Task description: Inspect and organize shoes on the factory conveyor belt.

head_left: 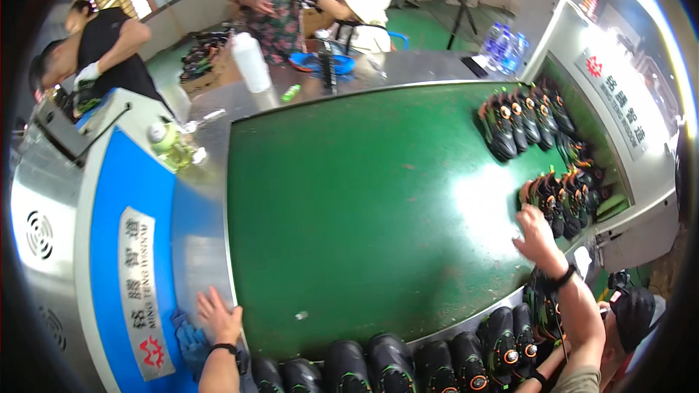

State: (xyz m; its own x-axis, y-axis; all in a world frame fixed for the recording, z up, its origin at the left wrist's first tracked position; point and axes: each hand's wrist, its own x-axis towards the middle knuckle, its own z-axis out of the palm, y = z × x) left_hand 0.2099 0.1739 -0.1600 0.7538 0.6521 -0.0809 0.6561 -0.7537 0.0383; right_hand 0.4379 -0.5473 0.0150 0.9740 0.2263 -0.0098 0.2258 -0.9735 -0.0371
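Note:
My left hand (218, 318) rests with fingers spread on the metal edge at the near left of a green conveyor belt (349, 204). Beside it lies a blue glove (191, 346). My right hand (537, 236) is stretched out over the belt's right side, thumb and fingers apart. Its fingertips are at a near group of black shoes with orange and green trim (557, 200); whether they touch one I cannot tell. A second group of black shoes (520, 120) stands farther back on the belt. Several more black shoes (386, 360) line the near edge, below my arms.
A blue and white machine housing (131, 247) borders the left side, a white machine frame (619, 94) the right. Beyond the belt, a metal table holds a white bottle (251, 63), a blue tray (306, 63) and water bottles (504, 47). Co-workers stand behind; another in a black cap (632, 316) is close at right.

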